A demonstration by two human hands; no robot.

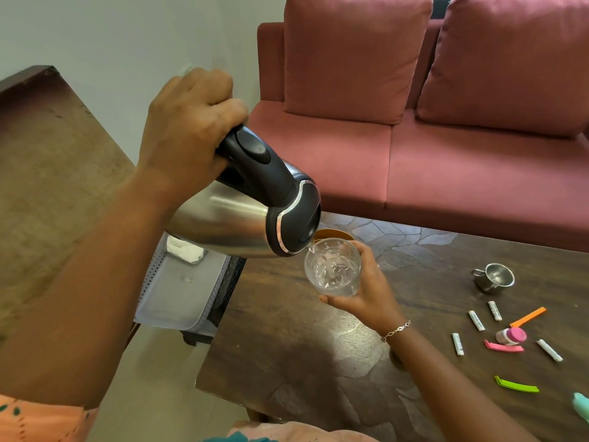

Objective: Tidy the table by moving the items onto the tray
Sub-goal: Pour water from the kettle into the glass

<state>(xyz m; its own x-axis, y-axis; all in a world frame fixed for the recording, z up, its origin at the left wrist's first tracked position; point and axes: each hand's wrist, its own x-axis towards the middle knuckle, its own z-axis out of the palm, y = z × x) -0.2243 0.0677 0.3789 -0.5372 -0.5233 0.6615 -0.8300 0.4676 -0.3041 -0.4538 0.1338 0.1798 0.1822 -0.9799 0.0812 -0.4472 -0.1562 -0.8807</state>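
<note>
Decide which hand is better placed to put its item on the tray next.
Left, probably: the left hand grips the kettle almost above the tray; the right hand holds the glass farther over, above the table.

Four sachets [476, 320], three clips [516, 385]

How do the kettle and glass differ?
The kettle is opaque steel and black; the glass is clear. The kettle is tipped, pouring; the glass is mouth-up, catching water. The left hand grips the kettle; the right hand holds the glass. Both are held aloft.
</note>
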